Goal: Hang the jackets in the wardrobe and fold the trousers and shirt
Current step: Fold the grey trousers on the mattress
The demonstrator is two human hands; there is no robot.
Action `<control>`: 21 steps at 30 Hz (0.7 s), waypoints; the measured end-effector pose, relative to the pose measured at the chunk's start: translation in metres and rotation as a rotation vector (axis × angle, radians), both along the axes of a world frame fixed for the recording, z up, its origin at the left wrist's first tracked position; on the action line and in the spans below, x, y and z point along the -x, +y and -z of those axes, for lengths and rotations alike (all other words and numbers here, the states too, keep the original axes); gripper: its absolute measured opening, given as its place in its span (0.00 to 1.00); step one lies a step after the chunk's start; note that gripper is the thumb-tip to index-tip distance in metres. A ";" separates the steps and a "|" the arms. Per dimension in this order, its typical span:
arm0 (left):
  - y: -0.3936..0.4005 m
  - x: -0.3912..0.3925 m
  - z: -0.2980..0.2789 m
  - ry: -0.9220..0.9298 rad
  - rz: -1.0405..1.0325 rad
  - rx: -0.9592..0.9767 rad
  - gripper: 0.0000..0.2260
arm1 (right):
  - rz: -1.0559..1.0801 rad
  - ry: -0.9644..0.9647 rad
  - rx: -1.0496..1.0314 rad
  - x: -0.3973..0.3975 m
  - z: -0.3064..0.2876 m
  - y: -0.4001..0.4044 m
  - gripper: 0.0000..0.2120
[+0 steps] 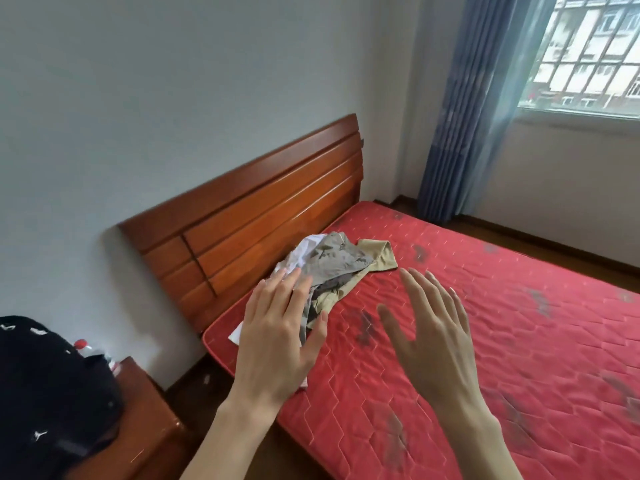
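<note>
Over the red quilted mattress [485, 323], you are holding both hands out with palms down and fingers straight and spread, gripping nothing. Your left hand [277, 337] is hovering at about 7 o'clock of a crumpled heap of clothes [332, 268], its fingertips overlapping the heap's near edge; whether they are touching the cloth cannot be told. Your right hand [433, 337] is hanging above bare mattress at about 5 o'clock of the heap, apart from it. The heap is lying near the mattress's head end, just beside the wooden headboard [263, 202], with white, grey and khaki pieces tangled together. At 8 o'clock in your view, a black garment with white marks [48, 393] is sitting on a wooden nightstand [145, 410], beside a red-capped bottle [83, 346]. At 1 o'clock, a blue curtain [478, 109] is hanging by a window [595, 53].
</note>
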State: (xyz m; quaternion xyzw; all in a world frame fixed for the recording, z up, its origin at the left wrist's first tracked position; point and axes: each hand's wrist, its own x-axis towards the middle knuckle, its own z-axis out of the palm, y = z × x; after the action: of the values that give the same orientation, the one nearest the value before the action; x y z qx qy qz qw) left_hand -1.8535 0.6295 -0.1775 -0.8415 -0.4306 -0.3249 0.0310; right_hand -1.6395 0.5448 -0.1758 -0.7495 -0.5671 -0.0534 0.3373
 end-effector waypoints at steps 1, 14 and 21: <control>0.013 0.003 0.000 0.005 0.019 0.002 0.26 | 0.014 -0.003 -0.005 0.004 0.000 0.010 0.33; 0.153 -0.035 0.035 0.022 0.140 0.055 0.24 | 0.172 0.038 0.030 -0.018 0.024 0.139 0.32; 0.256 -0.098 0.060 0.030 0.198 0.080 0.25 | 0.209 0.083 0.065 -0.073 0.063 0.239 0.31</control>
State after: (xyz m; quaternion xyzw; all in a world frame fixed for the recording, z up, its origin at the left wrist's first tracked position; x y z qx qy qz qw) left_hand -1.7557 0.8850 -0.2377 -0.8852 -0.3574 -0.2964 -0.0286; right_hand -1.5669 0.7838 -0.2391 -0.8167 -0.4730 -0.0388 0.3283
